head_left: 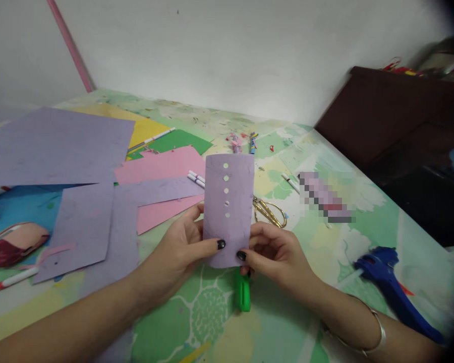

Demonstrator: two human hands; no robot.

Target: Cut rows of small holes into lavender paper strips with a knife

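Upright between both hands is a small purple paper card with a column of several punched holes. My left hand pinches its left edge, thumb in front and fingers behind. At the lower right edge my right hand grips the card the same way, some fingers hidden behind it. Just below the card shows a green plastic tool, its upper part hidden; I cannot tell whether the right fingers touch it. Behind the card lie gold-handled scissors, partly covered.
Purple sheets, pink paper and a green sheet overlap at left, beside a pouch. A blue glue gun lies at right. Several white sticks and two small wrapped figures lie farther back. A dark cabinet stands right.
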